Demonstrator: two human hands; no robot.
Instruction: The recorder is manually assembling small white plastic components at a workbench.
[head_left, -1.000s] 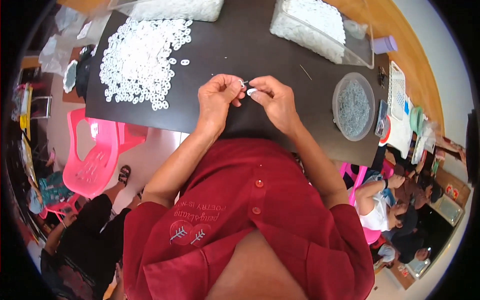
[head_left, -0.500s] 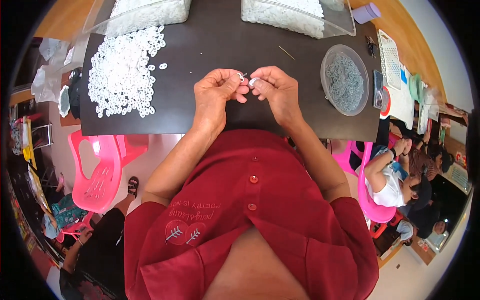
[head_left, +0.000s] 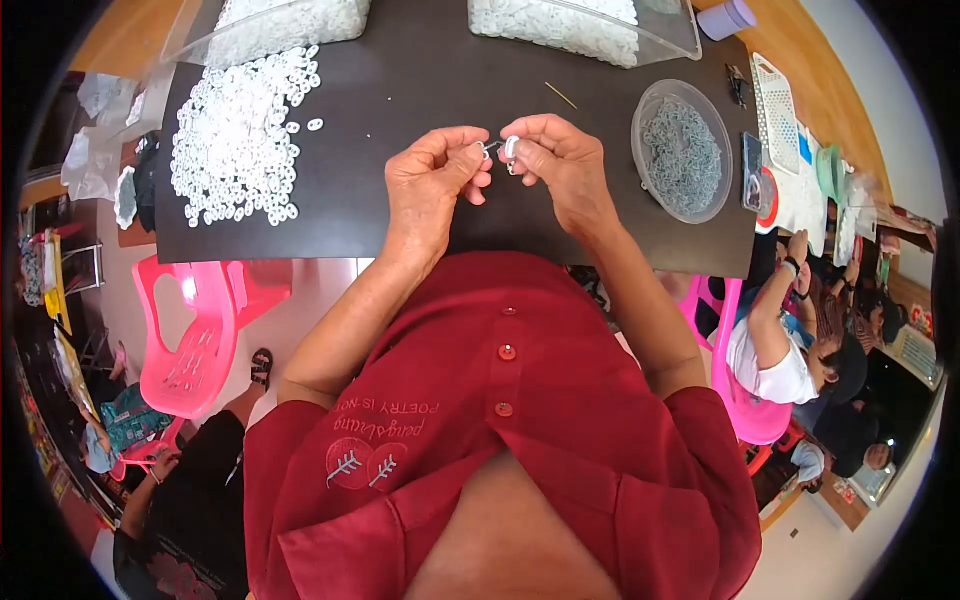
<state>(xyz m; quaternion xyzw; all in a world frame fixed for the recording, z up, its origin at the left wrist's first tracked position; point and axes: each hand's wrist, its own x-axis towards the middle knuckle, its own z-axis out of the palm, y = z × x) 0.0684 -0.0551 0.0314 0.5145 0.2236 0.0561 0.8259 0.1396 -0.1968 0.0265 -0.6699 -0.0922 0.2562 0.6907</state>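
Observation:
Over the near part of the dark table [head_left: 400,95], my two hands meet with their fingertips close together. My left hand [head_left: 425,190] pinches a small grey metal wire piece [head_left: 492,147], whose end points toward the other hand. Between thumb and fingers my right hand [head_left: 572,178] grips a small white oval plastic piece [head_left: 512,147]. The wire reaches up to this oval; whether it passes through a hole cannot be made out. A little metal also shows under the right fingertips. Left of my hands spreads a heap of white two-holed ovals [head_left: 235,140].
At right stands a round clear bowl [head_left: 640,160] of grey wire pieces [head_left: 685,158]. Two clear bins [head_left: 655,57] of white pieces line the far side. A thin stick [head_left: 561,95], a phone [head_left: 751,172] and a purple cup [head_left: 727,19] lie around. Pink chairs [head_left: 190,340] flank me; people sit nearby.
My right hand has turned, so the white oval now stands upright between its fingers. The wire from my left hand now reaches toward it. The whole view has shifted slightly.

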